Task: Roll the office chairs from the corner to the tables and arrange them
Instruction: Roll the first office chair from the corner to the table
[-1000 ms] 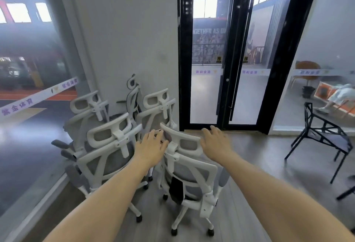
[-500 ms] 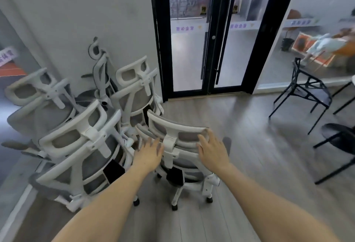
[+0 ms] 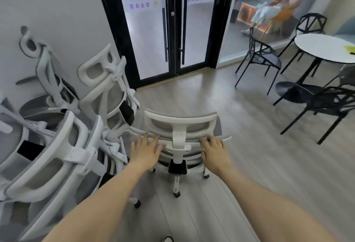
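Observation:
A white office chair (image 3: pixel 180 124) with grey mesh stands on its castors in the middle of the wooden floor, its back toward me. My left hand (image 3: pixel 146 151) rests on the top rail of its backrest, left of the headrest post, fingers spread and fairly straight. My right hand (image 3: pixel 215 149) grips the same rail on the right side, fingers curled over the edge. Several more white office chairs (image 3: pixel 57 145) are packed together in the corner at the left, touching each other, one (image 3: pixel 107 80) close beside the chair I hold.
A black-framed glass double door (image 3: pixel 172 30) stands straight ahead. At the right is a round white table (image 3: pixel 322 47) with black wire-frame chairs (image 3: pixel 263 57) around it, one (image 3: pixel 326 103) nearest me. Open wooden floor lies between the door and the table.
The chair has rolled out of the corner cluster and turned its back squarely to me. My view has swung right and down, bringing the round table into sight.

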Tool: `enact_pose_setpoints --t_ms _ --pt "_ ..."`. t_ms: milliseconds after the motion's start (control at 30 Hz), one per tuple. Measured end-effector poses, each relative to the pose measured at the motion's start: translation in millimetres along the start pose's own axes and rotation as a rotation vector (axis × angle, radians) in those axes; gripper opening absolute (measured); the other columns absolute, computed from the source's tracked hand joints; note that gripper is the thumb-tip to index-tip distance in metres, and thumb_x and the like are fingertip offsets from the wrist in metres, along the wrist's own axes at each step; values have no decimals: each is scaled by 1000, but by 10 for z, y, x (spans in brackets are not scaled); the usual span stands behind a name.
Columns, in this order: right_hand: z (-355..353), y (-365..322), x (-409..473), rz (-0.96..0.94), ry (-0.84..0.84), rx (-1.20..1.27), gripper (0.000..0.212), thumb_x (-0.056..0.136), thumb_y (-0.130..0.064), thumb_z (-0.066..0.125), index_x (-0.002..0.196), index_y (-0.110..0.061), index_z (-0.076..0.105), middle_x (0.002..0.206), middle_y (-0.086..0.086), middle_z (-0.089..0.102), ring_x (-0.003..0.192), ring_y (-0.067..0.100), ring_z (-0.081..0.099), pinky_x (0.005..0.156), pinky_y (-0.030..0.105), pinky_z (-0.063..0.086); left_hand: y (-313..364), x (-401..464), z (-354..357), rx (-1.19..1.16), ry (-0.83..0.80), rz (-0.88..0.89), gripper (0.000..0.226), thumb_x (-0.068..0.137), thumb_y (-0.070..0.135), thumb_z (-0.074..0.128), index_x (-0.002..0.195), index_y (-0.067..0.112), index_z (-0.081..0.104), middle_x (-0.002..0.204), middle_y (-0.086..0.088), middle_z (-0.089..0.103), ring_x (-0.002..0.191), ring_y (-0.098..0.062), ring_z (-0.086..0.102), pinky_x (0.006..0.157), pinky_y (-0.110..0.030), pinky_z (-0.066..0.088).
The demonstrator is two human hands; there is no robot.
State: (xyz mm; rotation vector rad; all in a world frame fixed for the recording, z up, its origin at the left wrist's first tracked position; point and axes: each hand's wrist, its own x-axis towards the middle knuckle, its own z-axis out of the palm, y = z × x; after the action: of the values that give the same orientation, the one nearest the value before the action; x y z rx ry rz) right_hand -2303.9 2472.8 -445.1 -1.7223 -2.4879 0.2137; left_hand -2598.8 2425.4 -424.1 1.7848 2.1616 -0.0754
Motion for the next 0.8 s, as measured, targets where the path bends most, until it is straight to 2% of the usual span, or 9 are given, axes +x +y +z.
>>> enact_pose_setpoints --t_ms 67,200,300,400,567,800 --pt "6 -21 67 12 -25 9 38 94 -28 51 132 -24 56 123 7 55 116 32 54 98 42 44 -79 -1 -33 6 -18 -11 61 105 62 19 163 46 8 174 -6 -6 159 -37 -4 125 -59 -2" --pt "35 43 131 37 -5 115 31 98 -32 62 126 -18 61 119 10 56 106 34 55 81 44 52 -153 -15 -6 128 14 74 67 104 63 19 164 44 -4 173 -11 -11 158 -40 -3 124 -61 -5" --pt "82 64 122 55 47 136 22 99 -28 65 114 -13 64 107 10 53 96 33 53 72 37 43 -145 -4 48 161 8 100 70 104 66 19 163 42 -10 171 -13 -17 157 -45 -7 124 -61 -7" --pt "95 111 111 61 79 139 21 98 -26 68 112 -10 67 104 12 54 94 34 53 73 35 39 -99 -3 72 179 0 114 72 104 65 20 163 41 -11 170 -15 -21 156 -48 -9 125 -61 -7" --pt "68 284 -17 65 60 158 27 98 -33 67 116 -13 67 107 11 56 100 32 51 78 40 47 70 -130 155 213 7 123 75 106 61 25 162 36 -18 167 -19 -28 154 -50 -14 124 -59 -9" --pt "68 653 -465 102 138 228 25 94 -31 72 113 -15 69 100 7 52 93 30 52 72 40 49 455 -305 287 220 -44 187 77 106 59 26 161 35 -23 164 -22 -32 153 -51 -17 125 -57 -11"
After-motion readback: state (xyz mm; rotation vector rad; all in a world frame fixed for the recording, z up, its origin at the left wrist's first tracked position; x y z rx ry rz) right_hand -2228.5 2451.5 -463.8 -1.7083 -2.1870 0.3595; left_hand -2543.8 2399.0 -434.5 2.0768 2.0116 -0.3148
